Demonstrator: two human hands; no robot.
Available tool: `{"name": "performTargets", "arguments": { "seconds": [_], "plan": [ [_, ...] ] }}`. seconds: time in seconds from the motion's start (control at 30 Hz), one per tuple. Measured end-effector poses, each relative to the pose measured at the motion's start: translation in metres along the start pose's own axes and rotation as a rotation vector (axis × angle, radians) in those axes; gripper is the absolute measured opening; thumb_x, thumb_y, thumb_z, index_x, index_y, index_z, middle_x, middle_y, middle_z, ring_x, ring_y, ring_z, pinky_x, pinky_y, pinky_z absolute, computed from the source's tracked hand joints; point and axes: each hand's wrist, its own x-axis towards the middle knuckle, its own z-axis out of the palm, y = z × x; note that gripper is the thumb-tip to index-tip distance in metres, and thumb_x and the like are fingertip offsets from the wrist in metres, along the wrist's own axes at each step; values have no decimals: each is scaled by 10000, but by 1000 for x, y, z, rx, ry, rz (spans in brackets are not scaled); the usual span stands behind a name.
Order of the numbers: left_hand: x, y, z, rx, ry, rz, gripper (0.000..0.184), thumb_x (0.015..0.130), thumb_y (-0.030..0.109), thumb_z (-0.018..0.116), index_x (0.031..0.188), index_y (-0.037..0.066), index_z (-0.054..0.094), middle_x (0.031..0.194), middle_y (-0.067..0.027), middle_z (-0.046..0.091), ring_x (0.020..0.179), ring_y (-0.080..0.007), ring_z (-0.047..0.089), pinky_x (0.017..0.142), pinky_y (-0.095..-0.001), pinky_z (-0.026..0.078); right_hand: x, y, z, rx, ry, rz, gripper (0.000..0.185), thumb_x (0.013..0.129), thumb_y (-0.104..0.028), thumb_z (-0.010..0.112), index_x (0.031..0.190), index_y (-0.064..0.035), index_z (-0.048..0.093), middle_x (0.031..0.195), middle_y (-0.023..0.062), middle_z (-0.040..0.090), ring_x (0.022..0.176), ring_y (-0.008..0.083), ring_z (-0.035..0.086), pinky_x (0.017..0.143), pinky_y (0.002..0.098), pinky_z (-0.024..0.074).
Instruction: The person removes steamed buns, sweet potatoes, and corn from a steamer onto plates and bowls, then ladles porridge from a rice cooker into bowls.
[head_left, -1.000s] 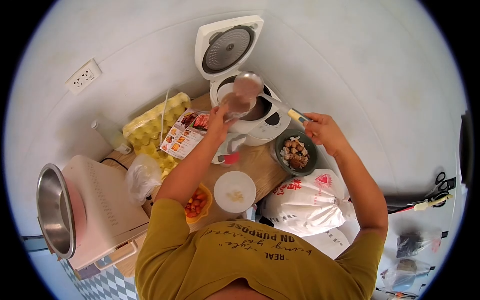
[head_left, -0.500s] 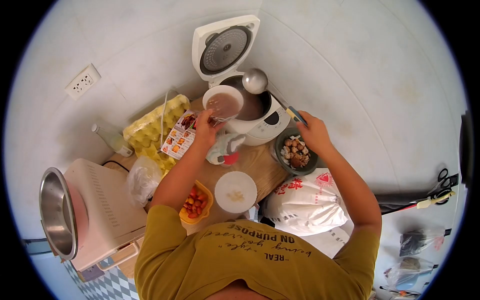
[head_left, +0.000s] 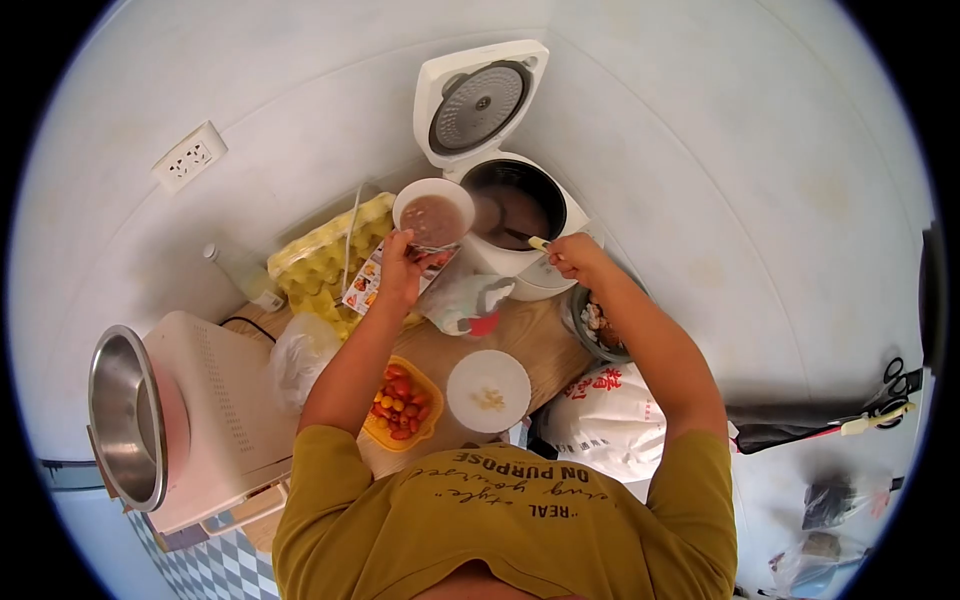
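Beside the open rice cooker [head_left: 540, 283], my left hand [head_left: 402, 262] grips the near rim of a white bowl [head_left: 466, 205] that holds brownish-pink porridge. My right hand [head_left: 580, 258] is closed on the handle of a ladle [head_left: 537, 243]. The ladle's head is down inside the cooker's dark pot [head_left: 560, 205], sunk out of sight in the porridge. The cooker's lid [head_left: 482, 102] stands raised against the wall. Just below my right forearm, a dark bowl of mushrooms [head_left: 598, 325] is partly covered.
A white plate with pale bits [head_left: 488, 365] and a yellow basket of small tomatoes [head_left: 436, 385] sit near my body. Yellow egg cartons [head_left: 325, 250], a glass bottle [head_left: 240, 275] and a metal basin [head_left: 128, 420] are leftward. A white sack [head_left: 600, 430] lies at the right.
The ladle has gone from above the cooker down into the pot. My left hand and the bowl have shifted slightly left of the cooker. The camera view has moved a little.
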Motion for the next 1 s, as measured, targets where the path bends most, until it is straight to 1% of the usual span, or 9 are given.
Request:
{"name": "performTargets", "arguments": {
  "seconds": [0.07, 0.2, 0.5, 0.6, 0.7, 0.8, 0.83, 0.93, 1.0],
  "plan": [
    [1, -2, -3, -4, 24, 15, 344, 820, 208, 562, 1062, 62, 366, 1058, -135, 484, 963, -273, 533, 752, -439, 546, -18, -6, -6, 169, -12, 50, 89, 771, -24, 563, 713, 1, 500, 635, 82, 494, 380, 81, 301, 343, 227, 194],
    [2, -6, -1, 5, 55, 50, 389, 813, 192, 593, 1089, 70, 347, 1073, -134, 469, 957, -263, 529, 758, -438, 541, -64, -27, -13, 87, -4, -25, 95, 811, -61, 525, 746, 0, 494, 633, 58, 485, 393, 66, 304, 346, 220, 206],
    [20, -38, 16, 64, 106, -6, 441, 801, 208, 634, 1116, 88, 350, 1078, -103, 458, 978, -223, 497, 830, -437, 490, -141, -65, -37, 48, -52, -183, 326, 815, -70, 532, 1103, 82, 510, 637, 28, 477, 417, 45, 292, 363, 193, 200],
    [27, -45, 29, 42, 56, -45, 445, 797, 208, 640, 1117, 91, 355, 1086, -96, 456, 993, -226, 491, 842, -444, 482, -160, -68, -35, 22, -2, -201, 301, 818, -76, 536, 1077, 76, 531, 629, 17, 470, 428, 41, 287, 374, 180, 196],
    [30, -54, 42, 28, 56, -61, 350, 814, 222, 612, 1075, 77, 428, 1073, -97, 491, 985, -237, 519, 854, -442, 491, -163, -58, -37, -91, -14, -255, 282, 824, -89, 536, 1070, 47, 555, 611, 15, 487, 447, 63, 366, 393, 207, 275],
    [31, -57, 52, 10, 60, -68, 318, 821, 222, 597, 1066, 72, 459, 1071, -101, 509, 983, -245, 532, 868, -443, 492, -163, -31, -32, -585, 185, -573, 351, 835, -111, 547, 1159, 23, 527, 655, 70, 547, 481, 102, 455, 445, 250, 368],
    [30, -57, 53, 1, 57, -73, 323, 820, 218, 597, 1072, 73, 457, 1074, -103, 509, 986, -247, 531, 873, -444, 490, -171, -27, -26, -777, 324, -753, 332, 831, -130, 540, 1146, -24, 547, 633, 132, 575, 558, 237, 550, 588, 336, 452],
    [31, -57, 49, -50, -18, -104, 406, 782, 196, 641, 1083, 92, 390, 1104, -94, 453, 1030, -250, 481, 881, -481, 462, -174, -15, -27, -1055, 437, -877, 333, 836, -131, 538, 1152, -26, 547, 645, 168, 567, 551, 277, 537, 582, 348, 447],
    [32, -56, 45, -62, -47, -110, 386, 782, 199, 630, 1073, 92, 400, 1101, -93, 456, 1032, -253, 481, 885, -483, 461, -162, -3, -35, -874, 419, -926, 326, 848, -118, 536, 1158, -14, 533, 671, 134, 574, 562, 201, 531, 539, 343, 434]
  ]
}}
